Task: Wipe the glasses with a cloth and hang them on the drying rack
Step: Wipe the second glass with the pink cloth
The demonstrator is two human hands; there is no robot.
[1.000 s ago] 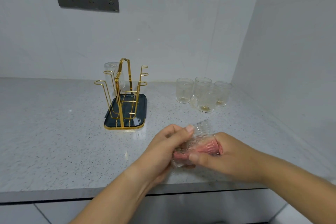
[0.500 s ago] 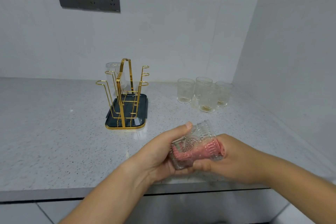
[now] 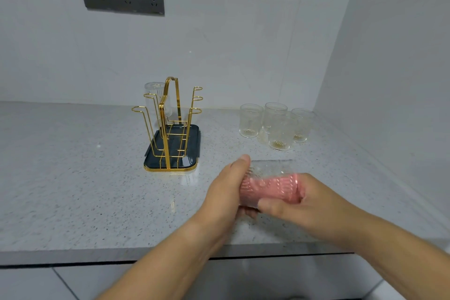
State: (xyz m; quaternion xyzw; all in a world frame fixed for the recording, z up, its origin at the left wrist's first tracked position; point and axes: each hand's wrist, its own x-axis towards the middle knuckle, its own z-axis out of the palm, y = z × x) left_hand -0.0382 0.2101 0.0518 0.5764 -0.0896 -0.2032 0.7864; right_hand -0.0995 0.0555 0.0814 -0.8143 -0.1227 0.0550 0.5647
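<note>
One glass [image 3: 155,100] hung on rack [image 3: 170,129]; four [image 3: 277,124] wait. Left hand [image 3: 226,190] grips glass [image 3: 267,178]; right hand [image 3: 299,204] prob. works pink cloth [image 3: 270,190] inside.

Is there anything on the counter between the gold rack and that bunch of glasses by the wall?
No. In the head view the speckled counter lies bare between the drying rack and the four standing glasses.

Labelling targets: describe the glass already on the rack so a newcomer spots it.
On the speckled grey countertop stands a gold wire drying rack on a dark tray. The clear ribbed glass hangs upside down on its back-left prong, the only prong that carries one.
</note>
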